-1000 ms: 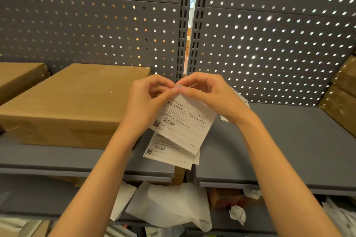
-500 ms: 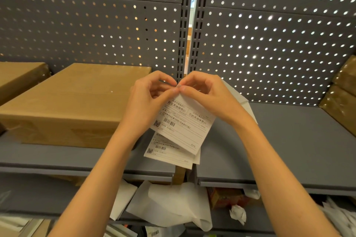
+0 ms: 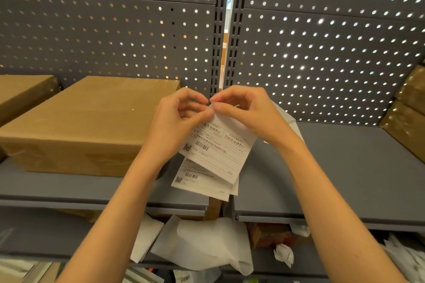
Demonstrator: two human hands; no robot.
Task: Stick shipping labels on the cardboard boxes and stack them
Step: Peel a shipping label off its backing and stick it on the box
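Held at mid-frame: small sheaf of white printed shipping labels point(image 3: 218, 151), top sheet with barcode and QR code, a second one fanned out beneath it toward lower centre. Pinched at its upper corner by left hand point(image 3: 177, 122) and right hand point(image 3: 248, 115), fingertips meeting there, thumbs and forefingers curled onto the paper edge. Compared with a second ago, scarcely shifted: same pinch at the same corner, hands drawn slightly closer, a pale backing sheet showing behind the right wrist. Judged as the corner not yet lifted; peeling not visibly begun, so no label ready for sticking.

Left of the hands, on the grey metal shelf point(image 3: 333, 179): large flat brown cardboard box point(image 3: 85, 122), top bare, apparently unlabelled. Further brown boxes at far left edge point(image 3: 20, 92) and far right edge point(image 3: 407, 117). Behind, grey perforated back panel point(image 3: 322, 53). Below the shelf, crumpled white backing papers point(image 3: 202, 243).
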